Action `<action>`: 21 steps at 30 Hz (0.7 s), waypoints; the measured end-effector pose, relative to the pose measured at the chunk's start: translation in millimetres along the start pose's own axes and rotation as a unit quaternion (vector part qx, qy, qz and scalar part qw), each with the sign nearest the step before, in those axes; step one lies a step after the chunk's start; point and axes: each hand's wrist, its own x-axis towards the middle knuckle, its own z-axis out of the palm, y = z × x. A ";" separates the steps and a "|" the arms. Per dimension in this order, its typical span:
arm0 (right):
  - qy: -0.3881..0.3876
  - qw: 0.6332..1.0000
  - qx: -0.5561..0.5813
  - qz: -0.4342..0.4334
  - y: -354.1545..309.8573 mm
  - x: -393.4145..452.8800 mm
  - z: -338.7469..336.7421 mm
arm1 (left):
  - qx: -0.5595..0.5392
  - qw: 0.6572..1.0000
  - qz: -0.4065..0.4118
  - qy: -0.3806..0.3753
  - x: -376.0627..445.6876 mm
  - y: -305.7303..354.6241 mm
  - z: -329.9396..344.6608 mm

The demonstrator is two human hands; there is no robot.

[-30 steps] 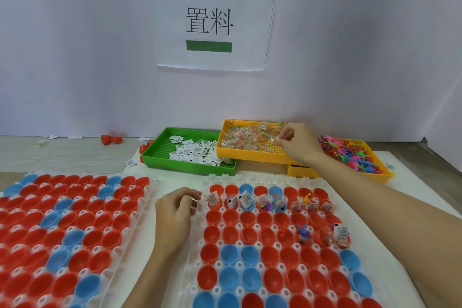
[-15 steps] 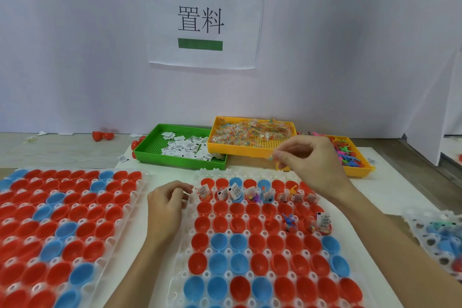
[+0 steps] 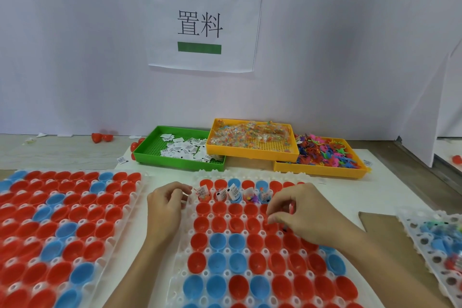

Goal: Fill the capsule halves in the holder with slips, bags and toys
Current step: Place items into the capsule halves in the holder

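Risk: my right hand (image 3: 297,217), fingers curled, contents hidden, may miss a red half (image 3: 252,224) | left hand (image 3: 166,204) loosely curled beside holder (image 3: 186,245)

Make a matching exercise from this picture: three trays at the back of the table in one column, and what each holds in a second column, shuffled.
Column one:
1. green tray
2. upper yellow tray
3. lower yellow tray

Column two:
A. coloured toys
B. white paper slips
C. clear small bags

Pairs: 1-B, 2-C, 3-A
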 end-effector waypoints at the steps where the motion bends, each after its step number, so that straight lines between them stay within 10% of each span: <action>1: -0.004 1.000 -0.008 -0.001 0.2 0.2 1.4 | -0.001 1.000 0.000 0.000 0.0 0.1 0.1; 21: 0.068 0.997 0.030 -0.035 -4.4 -6.2 3.7 | 0.004 1.000 0.003 0.000 -1.3 2.4 0.0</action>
